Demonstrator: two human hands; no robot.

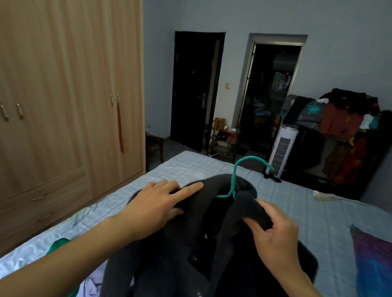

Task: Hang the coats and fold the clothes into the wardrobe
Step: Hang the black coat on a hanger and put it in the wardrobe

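Your coat (pixel 204 266) lies on the bed (pixel 303 203) right in front of you, collar at the far end, body running back toward you. A teal hanger (pixel 234 177) is tucked into the neck, and its hook stands up past the collar.

Your left hand (pixel 160 206) lies flat on the coat's left shoulder with the fingers straight and spread, pressing the cloth rather than gripping it. Your right hand (pixel 274 239) has its fingers curled round a thick fold of the right collar or shoulder, pinching it against the thumb.

Judging by the look of it, this is a dense, fleecy or woollen fabric: soft, floppy and probably fairly heavy for a garment. It will sag and slide as soon as you lift it, so the cloth alone is a poor place to carry it from. The hanger looks thin and wrapped, so it may flex under the weight. The wrapping should give some grip.

I cannot tell whether the hanger's arms sit fully inside both shoulders, as the coat hides them. Seat each shoulder over its arm first. Then take hold at the base of the hook, just above the collar, and support the body with the other hand as you lift.

The wardrobe (pixel 54 90) stands to your left with its doors closed, so you will likely need one hand free to open it.
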